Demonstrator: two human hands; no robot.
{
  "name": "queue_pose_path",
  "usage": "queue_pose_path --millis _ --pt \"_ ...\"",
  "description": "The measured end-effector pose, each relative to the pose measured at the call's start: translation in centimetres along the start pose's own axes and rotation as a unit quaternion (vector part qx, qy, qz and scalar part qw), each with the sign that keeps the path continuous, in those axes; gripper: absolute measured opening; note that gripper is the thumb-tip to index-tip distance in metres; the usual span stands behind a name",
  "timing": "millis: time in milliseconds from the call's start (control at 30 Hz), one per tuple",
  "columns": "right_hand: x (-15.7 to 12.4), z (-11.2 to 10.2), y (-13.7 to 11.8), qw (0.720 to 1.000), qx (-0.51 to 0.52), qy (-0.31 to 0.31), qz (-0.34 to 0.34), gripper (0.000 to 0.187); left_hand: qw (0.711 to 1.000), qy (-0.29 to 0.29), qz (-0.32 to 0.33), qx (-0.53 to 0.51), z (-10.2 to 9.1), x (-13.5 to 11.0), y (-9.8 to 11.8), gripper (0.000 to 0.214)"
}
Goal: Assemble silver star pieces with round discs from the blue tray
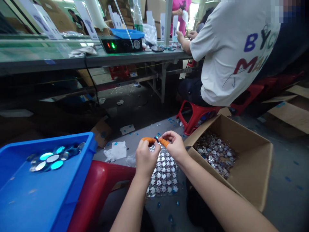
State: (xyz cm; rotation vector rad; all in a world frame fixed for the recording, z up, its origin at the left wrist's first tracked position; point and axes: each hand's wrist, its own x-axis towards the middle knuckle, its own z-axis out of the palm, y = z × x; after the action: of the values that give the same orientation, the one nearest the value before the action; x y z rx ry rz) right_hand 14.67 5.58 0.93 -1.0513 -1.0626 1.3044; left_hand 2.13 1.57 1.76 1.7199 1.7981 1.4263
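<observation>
My left hand (146, 158) and my right hand (175, 146) meet in front of me, fingers pinched round a small round disc (156, 139) with a shiny dark-blue edge. Orange covers wrap a finger on each hand. The disc is mostly hidden by the fingertips. Below my hands lies a sheet of silver star-shaped pieces (164, 175) in rows. At the left, a blue plastic bin (21, 190) contains a small pile of round mirror-like discs (53, 158), some with blue film.
A red stool (103, 180) supports the blue bin. To the right stands an open cardboard box (251, 161) with many loose silver pieces (217, 153). Ahead, a co-worker in a white shirt (222, 48) sits at a long bench (72, 62). Blue scraps and white paper (117, 151) litter the floor.
</observation>
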Motion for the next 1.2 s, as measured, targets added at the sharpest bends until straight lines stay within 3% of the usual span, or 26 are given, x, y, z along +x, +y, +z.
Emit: queue_pose_path --millis 233,533,867,1033,1100,1200 --pt "-0.1 0.2 0.0 0.981 0.133 0.055 0.133 0.042 0.994 -0.001 -0.097 -0.058 0.1 0.2 -0.5 0.014" --pt "0.7 -1.2 -0.4 0.929 0.247 0.031 0.275 0.039 0.991 0.004 -0.126 -0.044 -0.6 0.8 -1.3 0.02" --pt "1.0 -2.5 -1.2 0.902 0.269 -0.004 0.338 0.034 0.995 0.005 -0.101 -0.016 -0.9 0.7 -1.9 0.02" --pt "1.3 -3.6 -2.0 0.897 0.287 0.0 0.336 0.031 0.988 0.02 -0.151 -0.004 -2.1 1.4 -2.3 0.026" --pt "1.5 -4.1 -2.6 0.895 0.297 -0.002 0.333 0.03 0.983 -0.037 -0.18 0.009 -2.4 1.3 -2.3 0.028" --pt "1.8 -4.7 -3.4 0.902 0.294 0.002 0.317 0.031 0.959 -0.218 -0.172 0.052 -1.0 -0.4 -1.6 0.018"
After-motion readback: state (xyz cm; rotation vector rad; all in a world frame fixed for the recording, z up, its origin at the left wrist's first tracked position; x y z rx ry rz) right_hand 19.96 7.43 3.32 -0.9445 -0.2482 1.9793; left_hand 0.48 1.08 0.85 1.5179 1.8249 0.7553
